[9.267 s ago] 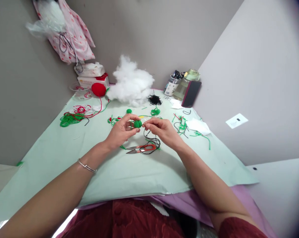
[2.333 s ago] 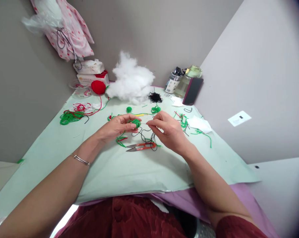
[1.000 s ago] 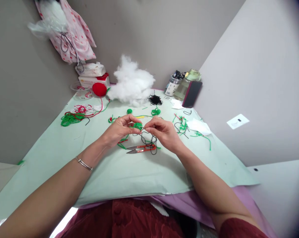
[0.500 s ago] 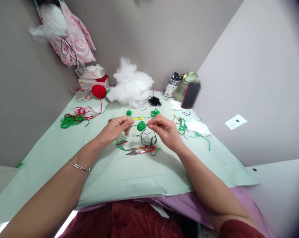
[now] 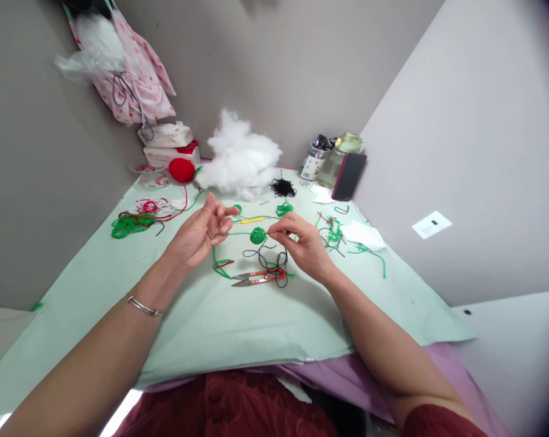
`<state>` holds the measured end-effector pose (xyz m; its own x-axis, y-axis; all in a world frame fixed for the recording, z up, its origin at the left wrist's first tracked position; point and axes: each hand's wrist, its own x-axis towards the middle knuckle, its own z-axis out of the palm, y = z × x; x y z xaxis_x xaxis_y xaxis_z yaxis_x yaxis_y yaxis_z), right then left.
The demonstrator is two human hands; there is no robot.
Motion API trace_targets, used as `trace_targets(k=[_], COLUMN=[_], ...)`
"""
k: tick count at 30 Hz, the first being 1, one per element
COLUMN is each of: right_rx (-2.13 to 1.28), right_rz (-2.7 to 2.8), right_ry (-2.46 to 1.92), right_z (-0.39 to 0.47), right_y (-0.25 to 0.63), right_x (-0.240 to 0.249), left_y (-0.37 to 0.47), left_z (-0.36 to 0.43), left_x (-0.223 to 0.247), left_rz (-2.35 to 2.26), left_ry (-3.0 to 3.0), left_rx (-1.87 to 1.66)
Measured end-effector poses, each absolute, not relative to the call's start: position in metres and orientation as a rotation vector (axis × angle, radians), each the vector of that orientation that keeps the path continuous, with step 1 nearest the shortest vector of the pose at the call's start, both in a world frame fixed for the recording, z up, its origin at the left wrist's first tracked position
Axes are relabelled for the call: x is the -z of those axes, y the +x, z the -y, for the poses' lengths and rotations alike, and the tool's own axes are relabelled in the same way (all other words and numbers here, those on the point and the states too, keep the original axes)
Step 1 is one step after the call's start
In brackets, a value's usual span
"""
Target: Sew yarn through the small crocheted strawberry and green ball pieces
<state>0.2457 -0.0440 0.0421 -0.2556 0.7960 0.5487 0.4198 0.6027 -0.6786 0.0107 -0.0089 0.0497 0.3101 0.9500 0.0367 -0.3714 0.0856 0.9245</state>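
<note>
A small round green crocheted piece is at the fingertips of my right hand, whose thumb and index finger are pinched at its right edge. A green yarn strand runs from that piece leftward into my left hand. The palm of my left hand is turned up, thumb raised and fingers partly curled around the yarn. A crochet hook with a yellow handle lies on the table just behind the piece. Closer to me are orange-handled thread snips with tangled black yarn over the handle.
White stuffing is heaped at the back, beside a black yarn bundle. A red yarn ball and green yarn lie left. Green scraps, a phone and a bottle are right.
My left hand has rolled palm up and drawn slightly left, its thumb lifting and its fingers unfolding from a pinch. The right hand keeps its pinch, and the green piece has barely moved.
</note>
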Motion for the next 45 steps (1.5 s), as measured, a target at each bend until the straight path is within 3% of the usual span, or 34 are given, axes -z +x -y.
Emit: trace_targets(k=[7, 17, 26, 36, 45], right_rx=[-0.484, -0.488, -0.440, -0.487, -0.063], right_rz=[1.923, 1.913, 1.888, 1.832, 2.138], right_ry=[-0.967, -0.934, -0.931, -1.063, -0.904], right_z=[0.046, 0.047, 0.048, 0.043, 0.054], right_y=[0.244, 0.245, 0.245, 0.241, 0.232], right_x=[-0.044, -0.046, -0.048, -0.034, -0.040], left_y=[0.002, 0.009, 0.015, 0.034, 0.038], left_z=[0.010, 0.005, 0.014, 0.019, 0.018], left_x=[-0.046, -0.050, -0.043, -0.025, -0.017], left_rz=[-0.886, -0.540, -0.664, -0.734, -0.718], left_ry=[1.714, 0.715, 1.401, 1.357, 1.399], left_rx=[-0.789, -1.033, -0.822, -0.899, -1.021])
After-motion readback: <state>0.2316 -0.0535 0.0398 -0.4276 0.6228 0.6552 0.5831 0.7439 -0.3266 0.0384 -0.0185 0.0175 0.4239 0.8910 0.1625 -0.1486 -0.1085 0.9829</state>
